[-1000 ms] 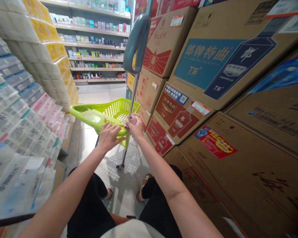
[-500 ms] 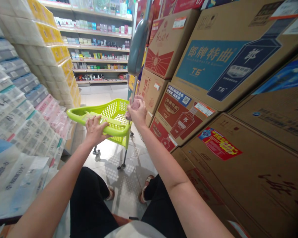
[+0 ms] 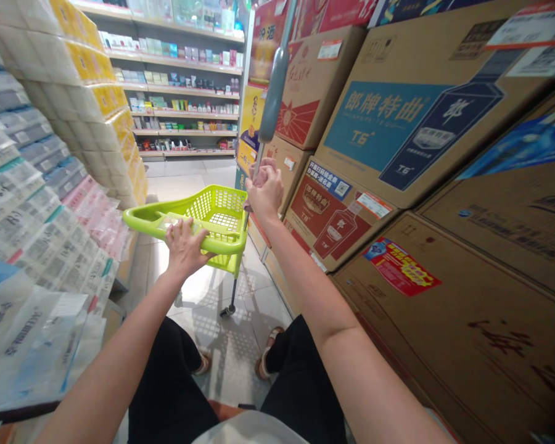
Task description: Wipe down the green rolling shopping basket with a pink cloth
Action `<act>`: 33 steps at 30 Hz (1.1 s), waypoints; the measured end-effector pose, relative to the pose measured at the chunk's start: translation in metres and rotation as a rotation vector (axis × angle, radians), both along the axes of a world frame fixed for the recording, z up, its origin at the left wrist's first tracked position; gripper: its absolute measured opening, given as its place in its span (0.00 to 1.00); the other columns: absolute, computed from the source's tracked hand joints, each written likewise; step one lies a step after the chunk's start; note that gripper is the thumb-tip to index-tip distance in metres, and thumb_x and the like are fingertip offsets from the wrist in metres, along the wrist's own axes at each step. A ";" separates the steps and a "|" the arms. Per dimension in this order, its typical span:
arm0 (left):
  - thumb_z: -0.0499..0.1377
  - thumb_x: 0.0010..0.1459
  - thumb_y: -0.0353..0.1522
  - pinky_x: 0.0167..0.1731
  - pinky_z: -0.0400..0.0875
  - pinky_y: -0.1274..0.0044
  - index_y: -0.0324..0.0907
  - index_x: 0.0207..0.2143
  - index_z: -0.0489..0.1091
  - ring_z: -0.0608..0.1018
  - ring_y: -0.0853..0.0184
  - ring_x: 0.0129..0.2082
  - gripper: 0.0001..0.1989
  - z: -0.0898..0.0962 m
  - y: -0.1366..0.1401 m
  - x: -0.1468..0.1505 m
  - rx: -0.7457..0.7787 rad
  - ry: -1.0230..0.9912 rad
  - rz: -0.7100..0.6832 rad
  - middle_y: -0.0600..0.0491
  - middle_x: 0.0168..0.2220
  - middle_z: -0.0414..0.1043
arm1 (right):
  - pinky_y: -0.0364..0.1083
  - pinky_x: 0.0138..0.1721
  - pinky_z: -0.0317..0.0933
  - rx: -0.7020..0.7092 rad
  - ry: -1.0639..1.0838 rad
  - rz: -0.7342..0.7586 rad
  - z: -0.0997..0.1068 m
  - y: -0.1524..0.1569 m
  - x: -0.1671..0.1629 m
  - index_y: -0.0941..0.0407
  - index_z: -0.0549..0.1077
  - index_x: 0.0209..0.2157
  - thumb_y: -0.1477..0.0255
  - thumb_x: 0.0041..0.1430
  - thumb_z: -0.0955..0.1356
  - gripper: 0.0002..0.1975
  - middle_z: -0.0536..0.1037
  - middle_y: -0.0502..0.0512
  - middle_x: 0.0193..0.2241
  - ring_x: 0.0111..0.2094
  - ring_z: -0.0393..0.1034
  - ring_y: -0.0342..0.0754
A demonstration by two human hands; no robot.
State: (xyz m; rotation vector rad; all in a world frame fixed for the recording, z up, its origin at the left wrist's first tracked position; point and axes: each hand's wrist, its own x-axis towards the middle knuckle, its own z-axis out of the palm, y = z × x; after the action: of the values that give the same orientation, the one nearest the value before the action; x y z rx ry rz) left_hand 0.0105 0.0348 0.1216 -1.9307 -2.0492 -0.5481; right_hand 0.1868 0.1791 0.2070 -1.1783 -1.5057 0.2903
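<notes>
A lime-green shopping cart (image 3: 198,248) with a perforated basket stands in front of my knees. My left hand (image 3: 185,245) grips its near side, with fingers over the crosspiece and thumb along the rim. A pink cloth (image 3: 264,172) is bunched in my closed right hand (image 3: 267,194). The cloth wraps the lower part of a thin metal pole by the cart's right corner. Higher up, the pole carries a thick grey sleeve (image 3: 274,95); whether the pole joins the cart is hidden.
Stacked cardboard cartons (image 3: 379,123) form a wall close on my right. Wrapped paper packs (image 3: 41,203) and yellow-white bundles (image 3: 87,92) are piled on the left. Shelves of small goods (image 3: 185,80) stand across the far end, beyond a tiled floor (image 3: 180,172).
My right hand, the cloth and the pole have shifted right and slightly up, the pole leaning more to the right. My left hand has slid slightly right along the cart.
</notes>
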 end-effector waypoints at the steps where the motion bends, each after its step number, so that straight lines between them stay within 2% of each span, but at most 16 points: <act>1: 0.66 0.49 0.50 0.60 0.52 0.52 0.50 0.52 0.73 0.58 0.42 0.63 0.29 0.003 0.001 -0.003 -0.019 -0.001 -0.017 0.41 0.63 0.60 | 0.53 0.53 0.66 0.005 -0.001 -0.002 -0.005 -0.001 0.002 0.52 0.68 0.38 0.68 0.58 0.68 0.07 0.70 0.56 0.47 0.50 0.70 0.52; 5: 0.67 0.45 0.54 0.56 0.57 0.55 0.52 0.61 0.67 0.65 0.45 0.56 0.42 0.017 0.005 -0.025 -0.124 0.014 -0.114 0.43 0.55 0.68 | 0.53 0.52 0.67 -0.079 -0.049 -0.010 -0.047 -0.014 0.012 0.53 0.70 0.36 0.69 0.56 0.68 0.06 0.72 0.55 0.44 0.46 0.71 0.52; 8: 0.66 0.44 0.57 0.59 0.52 0.51 0.53 0.58 0.69 0.63 0.43 0.59 0.40 0.022 0.005 -0.035 -0.111 0.097 -0.121 0.43 0.59 0.66 | 0.54 0.52 0.68 -0.157 -0.109 0.036 -0.072 -0.026 0.019 0.53 0.72 0.35 0.71 0.54 0.70 0.06 0.73 0.55 0.43 0.44 0.72 0.52; 10: 0.65 0.44 0.58 0.61 0.47 0.48 0.53 0.57 0.70 0.61 0.42 0.62 0.40 0.021 0.005 -0.034 -0.102 0.114 -0.099 0.43 0.61 0.65 | 0.55 0.54 0.68 -0.141 -0.136 0.041 -0.074 -0.032 0.022 0.54 0.73 0.38 0.71 0.54 0.70 0.08 0.73 0.57 0.45 0.46 0.72 0.53; 12: 0.65 0.44 0.59 0.62 0.45 0.46 0.53 0.58 0.69 0.62 0.43 0.62 0.40 0.019 0.004 -0.029 -0.119 0.098 -0.087 0.43 0.60 0.67 | 0.56 0.56 0.66 -0.052 -0.144 0.010 -0.063 -0.037 0.025 0.54 0.73 0.45 0.69 0.58 0.69 0.13 0.70 0.61 0.49 0.52 0.70 0.55; 15: 0.63 0.46 0.59 0.62 0.45 0.46 0.52 0.58 0.68 0.65 0.44 0.59 0.40 0.019 0.004 -0.020 -0.130 0.075 -0.084 0.43 0.57 0.71 | 0.58 0.61 0.62 0.139 -0.166 -0.034 -0.033 -0.037 0.033 0.54 0.69 0.56 0.64 0.67 0.63 0.19 0.64 0.66 0.56 0.63 0.62 0.57; 18: 0.63 0.46 0.60 0.61 0.46 0.47 0.52 0.58 0.68 0.65 0.44 0.58 0.40 0.018 0.004 -0.013 -0.127 0.068 -0.077 0.43 0.56 0.71 | 0.58 0.63 0.60 0.289 -0.267 -0.040 -0.019 -0.032 0.043 0.51 0.68 0.60 0.62 0.72 0.58 0.20 0.62 0.65 0.61 0.67 0.55 0.57; 20: 0.63 0.47 0.60 0.61 0.47 0.48 0.52 0.58 0.68 0.66 0.44 0.58 0.39 0.018 0.004 -0.009 -0.118 0.072 -0.068 0.43 0.56 0.71 | 0.59 0.61 0.62 0.313 -0.419 0.000 -0.025 -0.030 0.049 0.48 0.68 0.61 0.66 0.73 0.55 0.21 0.63 0.62 0.63 0.66 0.58 0.58; 22: 0.62 0.48 0.59 0.61 0.47 0.49 0.51 0.57 0.69 0.66 0.45 0.58 0.38 0.016 0.004 -0.004 -0.101 0.083 -0.060 0.43 0.55 0.71 | 0.58 0.59 0.64 0.297 -0.645 0.105 -0.040 -0.033 0.053 0.47 0.66 0.62 0.72 0.74 0.53 0.23 0.66 0.60 0.63 0.62 0.63 0.56; 24: 0.61 0.49 0.59 0.61 0.48 0.49 0.50 0.57 0.69 0.66 0.45 0.58 0.38 0.016 0.005 0.001 -0.086 0.092 -0.058 0.43 0.55 0.72 | 0.57 0.57 0.65 0.279 -0.868 0.202 -0.053 -0.037 0.056 0.48 0.65 0.63 0.76 0.73 0.52 0.24 0.69 0.60 0.62 0.58 0.66 0.55; 26: 0.61 0.49 0.60 0.60 0.48 0.49 0.50 0.56 0.69 0.66 0.45 0.57 0.38 0.015 0.006 0.007 -0.080 0.094 -0.054 0.43 0.55 0.72 | 0.56 0.54 0.66 0.274 -0.994 0.206 -0.053 -0.041 0.058 0.52 0.65 0.63 0.76 0.72 0.54 0.23 0.70 0.63 0.61 0.56 0.67 0.56; 28: 0.61 0.49 0.59 0.60 0.49 0.49 0.50 0.56 0.68 0.66 0.45 0.57 0.37 0.015 0.008 0.013 -0.079 0.089 -0.046 0.43 0.55 0.72 | 0.55 0.52 0.67 0.286 -1.017 0.155 -0.037 -0.039 0.062 0.54 0.64 0.63 0.76 0.72 0.54 0.23 0.68 0.65 0.63 0.57 0.65 0.57; 33: 0.60 0.50 0.58 0.59 0.49 0.47 0.50 0.55 0.69 0.66 0.44 0.56 0.35 0.013 0.014 0.026 -0.065 0.056 -0.037 0.42 0.53 0.72 | 0.59 0.52 0.66 0.380 -0.844 0.103 0.033 -0.017 0.075 0.51 0.59 0.65 0.74 0.72 0.52 0.24 0.66 0.61 0.63 0.62 0.60 0.62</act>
State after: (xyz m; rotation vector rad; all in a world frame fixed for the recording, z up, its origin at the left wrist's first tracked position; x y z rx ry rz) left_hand 0.0360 0.0484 0.1349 -2.0007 -2.0242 -0.4355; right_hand 0.2621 0.1621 0.2397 -0.9471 -2.2239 -0.4782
